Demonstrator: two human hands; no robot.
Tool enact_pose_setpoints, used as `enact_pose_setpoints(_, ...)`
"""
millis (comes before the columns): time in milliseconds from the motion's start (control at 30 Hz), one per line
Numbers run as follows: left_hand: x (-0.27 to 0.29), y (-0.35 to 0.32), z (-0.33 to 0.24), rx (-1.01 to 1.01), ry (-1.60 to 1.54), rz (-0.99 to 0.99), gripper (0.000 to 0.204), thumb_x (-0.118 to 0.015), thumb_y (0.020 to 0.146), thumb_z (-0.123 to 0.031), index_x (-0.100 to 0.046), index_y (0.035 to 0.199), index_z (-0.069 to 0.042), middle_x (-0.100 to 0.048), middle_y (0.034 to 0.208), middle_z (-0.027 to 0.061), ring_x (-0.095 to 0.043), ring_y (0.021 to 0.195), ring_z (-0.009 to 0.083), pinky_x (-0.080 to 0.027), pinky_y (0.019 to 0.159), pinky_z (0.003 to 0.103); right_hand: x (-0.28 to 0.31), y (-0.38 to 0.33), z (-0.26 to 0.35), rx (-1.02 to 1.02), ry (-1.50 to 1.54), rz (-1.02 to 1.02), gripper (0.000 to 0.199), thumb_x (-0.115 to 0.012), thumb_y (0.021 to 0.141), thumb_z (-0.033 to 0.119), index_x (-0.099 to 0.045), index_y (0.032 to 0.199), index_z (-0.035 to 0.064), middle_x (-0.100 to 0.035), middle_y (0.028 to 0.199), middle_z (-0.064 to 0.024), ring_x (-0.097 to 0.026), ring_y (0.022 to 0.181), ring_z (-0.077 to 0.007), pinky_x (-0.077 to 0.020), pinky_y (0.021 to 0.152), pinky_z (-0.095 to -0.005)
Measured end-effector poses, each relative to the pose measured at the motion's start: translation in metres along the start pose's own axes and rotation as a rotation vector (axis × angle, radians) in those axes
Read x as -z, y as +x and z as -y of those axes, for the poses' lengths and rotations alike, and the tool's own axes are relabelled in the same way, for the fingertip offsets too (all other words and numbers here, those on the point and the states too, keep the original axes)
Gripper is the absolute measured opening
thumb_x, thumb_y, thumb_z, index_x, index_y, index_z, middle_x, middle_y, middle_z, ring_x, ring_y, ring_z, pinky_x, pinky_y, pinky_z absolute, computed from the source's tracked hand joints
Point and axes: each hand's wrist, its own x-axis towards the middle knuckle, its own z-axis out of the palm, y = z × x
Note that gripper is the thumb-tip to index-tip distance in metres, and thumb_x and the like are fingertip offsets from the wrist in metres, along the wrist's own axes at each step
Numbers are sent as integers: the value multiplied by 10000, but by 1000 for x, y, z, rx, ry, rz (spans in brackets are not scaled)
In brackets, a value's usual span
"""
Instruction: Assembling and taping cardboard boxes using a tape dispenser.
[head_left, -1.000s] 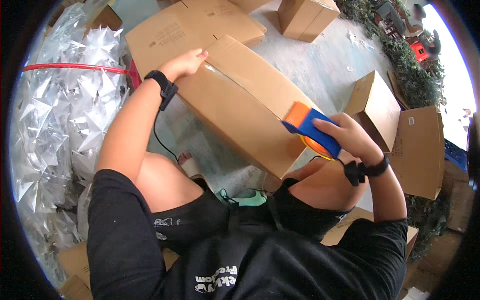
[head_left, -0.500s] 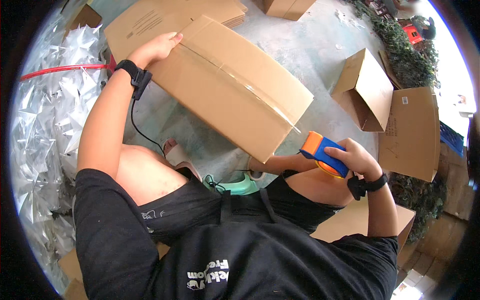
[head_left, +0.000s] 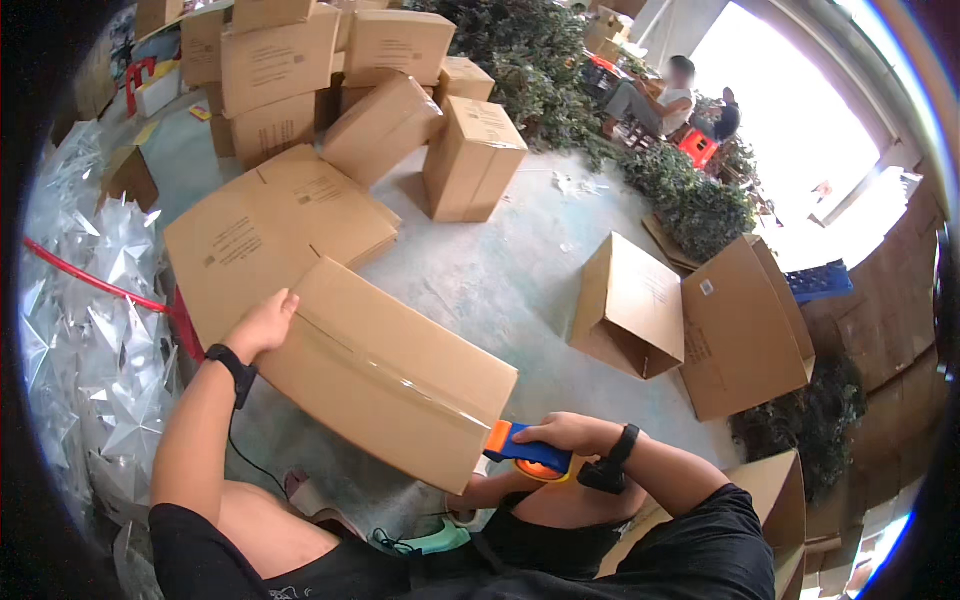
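Note:
A long cardboard box [head_left: 410, 350] lies tilted in front of me, with clear tape along the seam of its upper face. At its far left end, my left hand [head_left: 264, 325] grips the edge, thumb on top. My right hand [head_left: 572, 434] is closed round a blue and orange tape dispenser [head_left: 538, 452]. The dispenser's orange front meets the right end of the box, near the end of the taped seam. Whether its blade touches the cardboard is too small to tell.
Flattened cardboard sheets [head_left: 235, 225] lie beyond the box. Closed cartons [head_left: 277, 65] are stacked at the back. An open carton [head_left: 630, 310] stands on the right. Silver star decorations [head_left: 110, 370] fill the left side. Artificial greenery [head_left: 540, 70] and a seated person [head_left: 655, 100] are farther off.
My right hand has brought the tape dispenser from beside the box up against its right end. My left hand keeps its hold. The view has tilted up, showing more of the room.

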Motion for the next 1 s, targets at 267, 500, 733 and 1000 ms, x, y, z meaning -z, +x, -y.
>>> enact_pose_setpoints(267,16,-8,-30,116,70,44,621,-318,1045,-456,-408,1444,11,-512,1384,277,-485,1292,424,-380,1088,461,20,43,26,-107,389,368,298,-628,937,292,-701,1018,15,-700,831,-60,-655,691,-149,-539,610,-282)
enact_pose_setpoints(500,18,-15,11,161,-230,-50,561,-384,1047,-440,-522,1261,60,-609,1238,273,-597,1146,378,-460,960,435,65,123,50,342,-547,29,502,-549,931,429,-704,911,-48,-709,828,-196,-689,756,-280,-543,691,-375)
enact_pose_setpoints(733,5,-50,-35,386,-983,294,682,-390,1024,-546,-461,1384,29,-535,1383,208,-592,1174,362,-508,931,463,132,97,84,347,15,-996,563,-592,900,457,-666,862,-99,-661,807,-303,-682,787,-431,-523,681,-463)
enact_pose_setpoints(1000,7,-80,-99,100,-465,978,571,-402,1042,-471,-561,1238,41,-660,1203,197,-692,1009,272,-578,755,370,76,-20,155,832,293,-329,466,-664,939,406,-674,962,-60,-640,705,-70,-597,643,-107,-504,590,-302)
